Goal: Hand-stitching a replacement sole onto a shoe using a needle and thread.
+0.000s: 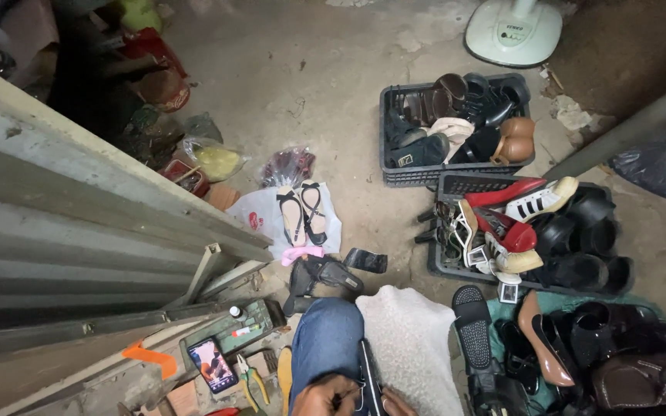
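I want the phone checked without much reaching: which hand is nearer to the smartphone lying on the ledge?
Left. The left hand rests on the knee just right of the smartphone, with pliers between. The right hand sits farther right, beyond the dark item both hands work on.

Left hand (325, 397) and right hand (396, 404) at bottom edge, both on dark shoe (369, 377) lying across blue-jeaned knee (327, 339); grip unclear. White cloth (410, 347) just beside shoe. Phone (212, 364), screen lit, and pliers (252, 379) near left hand. Pair of flat sandals (302, 212) on white bag ahead. Two black crates (456, 127) of mixed shoes at right; red heel (502, 192) in nearer one. White fan base (514, 31) at top.
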